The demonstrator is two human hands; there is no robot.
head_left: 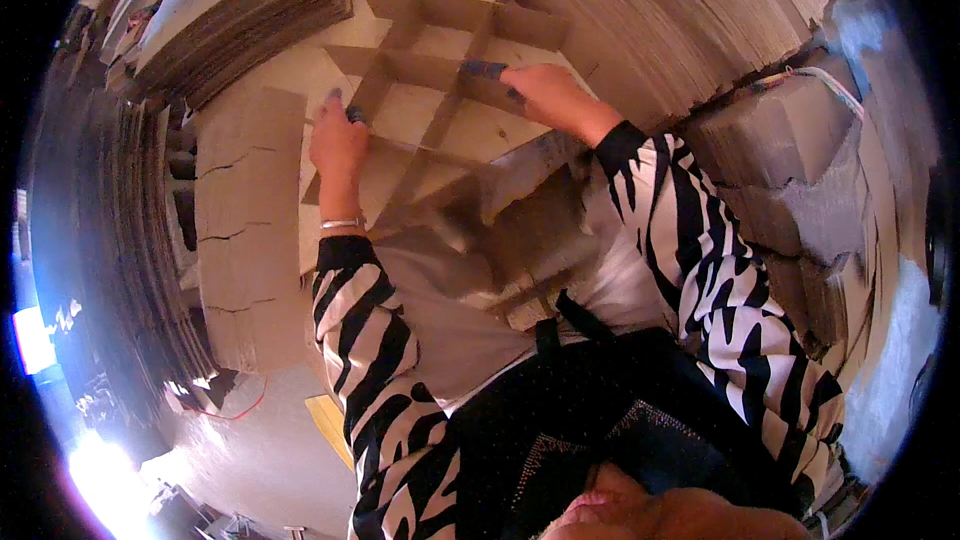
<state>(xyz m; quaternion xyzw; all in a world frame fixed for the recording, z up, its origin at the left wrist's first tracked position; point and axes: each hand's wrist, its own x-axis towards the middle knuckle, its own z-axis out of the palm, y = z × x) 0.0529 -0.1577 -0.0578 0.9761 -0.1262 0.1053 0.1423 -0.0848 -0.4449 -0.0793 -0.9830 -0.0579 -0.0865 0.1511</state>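
Note:
A cardboard divider grid (425, 70) of interlocking strips stands on edge on a pale work surface in front of me. At its left side my left hand (340, 145) pinches a strip between thumb and forefinger, both with dark coverings on the tips. Across the grid, the right hand (555, 98) reaches in from the right, its dark-covered forefinger stretched along a cross strip and the thumb below it; the hand seems closed on that strip. Nearer my body, the lower part of the grid is blurred and some of its strips are hard to separate.
Stacked cardboard strips (245, 20) lie at the far left, with another cardboard pile (250, 240) to my left. A long cardboard stack (650, 30) runs along the far right. Bundled cardboard (760, 140) and a pale cable (830, 83) are beside my right arm.

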